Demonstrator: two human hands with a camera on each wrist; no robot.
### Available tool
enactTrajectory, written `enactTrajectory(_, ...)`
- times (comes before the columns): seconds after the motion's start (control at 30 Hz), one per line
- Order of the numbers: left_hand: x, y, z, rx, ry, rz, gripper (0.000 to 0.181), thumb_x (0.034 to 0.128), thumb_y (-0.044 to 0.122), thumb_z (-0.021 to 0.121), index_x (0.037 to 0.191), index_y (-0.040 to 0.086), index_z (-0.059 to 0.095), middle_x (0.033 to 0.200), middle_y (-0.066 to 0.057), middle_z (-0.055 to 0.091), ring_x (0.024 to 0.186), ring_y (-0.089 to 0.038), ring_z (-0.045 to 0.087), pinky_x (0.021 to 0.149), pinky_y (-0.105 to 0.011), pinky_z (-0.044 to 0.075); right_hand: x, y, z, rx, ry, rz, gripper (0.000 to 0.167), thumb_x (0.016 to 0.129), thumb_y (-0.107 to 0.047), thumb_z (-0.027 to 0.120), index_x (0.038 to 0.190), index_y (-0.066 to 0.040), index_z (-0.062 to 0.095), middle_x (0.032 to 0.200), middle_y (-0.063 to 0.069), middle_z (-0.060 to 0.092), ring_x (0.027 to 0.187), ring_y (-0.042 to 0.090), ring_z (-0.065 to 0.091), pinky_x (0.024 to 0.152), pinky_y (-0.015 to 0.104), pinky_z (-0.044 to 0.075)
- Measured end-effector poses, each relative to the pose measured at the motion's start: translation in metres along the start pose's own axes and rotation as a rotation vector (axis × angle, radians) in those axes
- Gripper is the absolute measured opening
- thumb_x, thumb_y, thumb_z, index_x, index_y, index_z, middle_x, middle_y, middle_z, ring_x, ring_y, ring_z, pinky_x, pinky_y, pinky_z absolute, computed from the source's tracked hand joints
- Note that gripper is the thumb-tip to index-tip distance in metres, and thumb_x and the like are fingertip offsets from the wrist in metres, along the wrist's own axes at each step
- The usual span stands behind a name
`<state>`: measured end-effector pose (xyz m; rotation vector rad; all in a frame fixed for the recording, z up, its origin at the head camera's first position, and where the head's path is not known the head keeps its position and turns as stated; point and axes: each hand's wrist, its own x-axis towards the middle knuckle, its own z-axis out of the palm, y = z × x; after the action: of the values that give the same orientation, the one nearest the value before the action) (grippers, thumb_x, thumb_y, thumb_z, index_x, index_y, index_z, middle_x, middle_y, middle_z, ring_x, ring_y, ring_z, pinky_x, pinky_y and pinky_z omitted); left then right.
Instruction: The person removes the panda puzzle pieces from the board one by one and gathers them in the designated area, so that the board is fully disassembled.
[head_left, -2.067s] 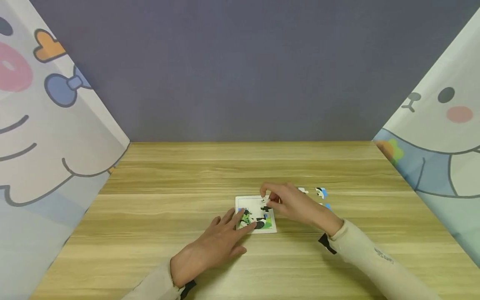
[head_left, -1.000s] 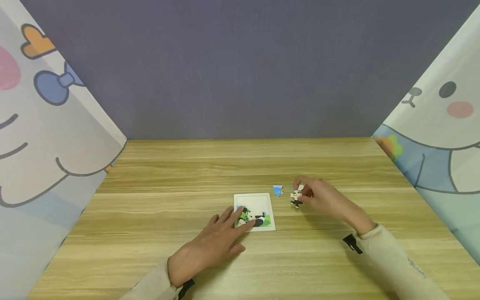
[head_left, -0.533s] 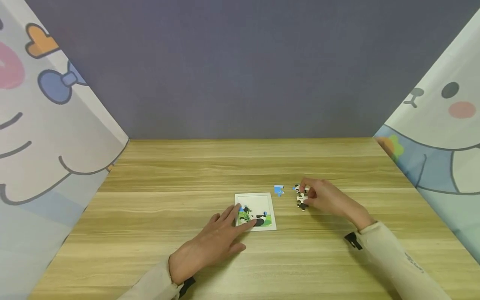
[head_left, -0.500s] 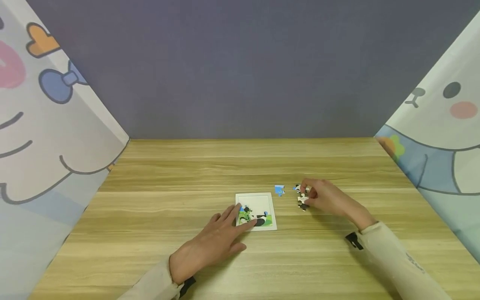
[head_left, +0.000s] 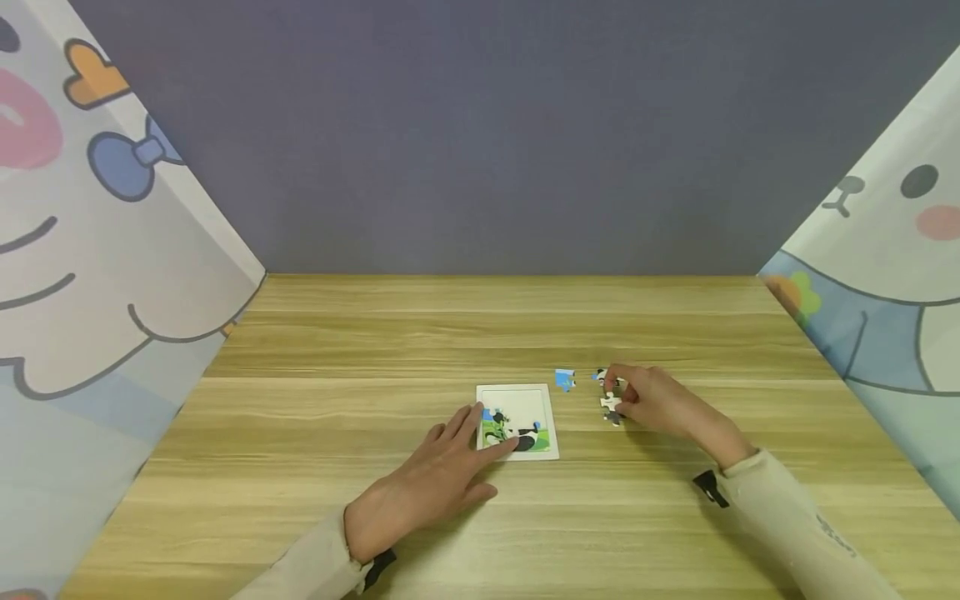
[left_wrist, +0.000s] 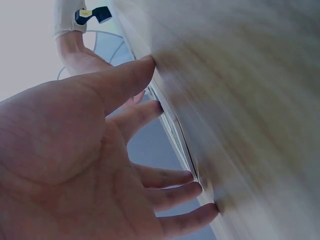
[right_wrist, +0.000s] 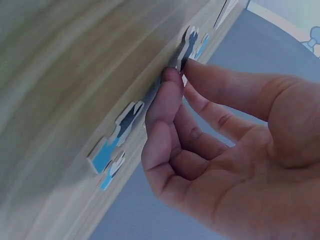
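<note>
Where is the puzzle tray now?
In the head view, the puzzle tray lies below centre on the table, touched by the left hand, left of the right hand.

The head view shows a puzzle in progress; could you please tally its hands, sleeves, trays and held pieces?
Bare hands, left hand and right hand: 2
Cream fabric sleeves: 2
Square white puzzle tray: 1
Pinched black-and-white jigsaw piece: 1
Total: 6
</note>
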<state>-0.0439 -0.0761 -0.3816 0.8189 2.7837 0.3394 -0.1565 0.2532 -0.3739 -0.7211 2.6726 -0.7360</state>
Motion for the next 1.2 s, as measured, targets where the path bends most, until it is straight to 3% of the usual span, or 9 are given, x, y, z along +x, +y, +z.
enactTrajectory(0.27,-0.003,-0.001,0.0,-0.017,-0.011,0.0,0.06,0.0982,0.037,0.063,0.153,0.034,0.04,0.161,-0.028,0.017,0.147,-0.042,0.024,0.108,-0.061,0.035,0.001,-0.002,0.007,-0.006,-0.026,0.023,0.019,0.091,0.007,0.061,0.097,-0.011,0.059,0.058,-0.005,0.046,0.052,0.008,0.038,0.05,0.022,0.031)
enactTrajectory(0.5,-0.003,-0.003,0.001,-0.024,-0.023,-0.005,0.06,0.0982,0.039,0.063,0.153,0.035,0.039,0.161,-0.027,0.016,0.147,-0.042,0.024,0.108,-0.062,0.035,0.001,-0.008,0.01,-0.033,0.006,0.045,0.016,0.092,0.004,0.061,0.096,-0.011,0.061,0.064,-0.002,0.054,0.054,0.01,0.043,0.05,0.024,0.035)
enactTrajectory(0.8,-0.004,-0.006,0.001,-0.002,-0.019,-0.005,0.063,0.0961,0.043,0.064,0.153,0.036,0.039,0.161,-0.028,0.018,0.146,-0.043,0.027,0.106,-0.061,0.037,0.014,-0.042,0.025,-0.038,0.093,-0.11,0.008,0.093,0.0,0.062,0.096,-0.007,0.065,0.07,-0.004,0.062,0.057,0.006,0.05,0.055,0.026,0.044)
enactTrajectory(1.0,-0.001,-0.003,-0.001,0.034,-0.007,0.022,0.062,0.0963,0.044,0.064,0.153,0.036,0.04,0.159,-0.029,0.021,0.144,-0.042,0.03,0.105,-0.06,0.04,0.034,-0.074,0.04,-0.011,0.009,-0.226,0.01,0.094,-0.002,0.062,0.103,-0.005,0.067,0.082,-0.002,0.067,0.07,0.007,0.058,0.064,0.027,0.05)
enactTrajectory(1.2,0.002,-0.002,-0.002,0.084,-0.023,0.02,0.063,0.0959,0.048,0.062,0.153,0.038,0.039,0.159,-0.027,0.022,0.144,-0.041,0.032,0.105,-0.058,0.041,0.054,-0.102,0.058,-0.002,-0.097,-0.241,0.025,0.095,-0.005,0.064,0.12,-0.002,0.066,0.109,0.005,0.066,0.098,0.017,0.06,0.085,0.036,0.052)
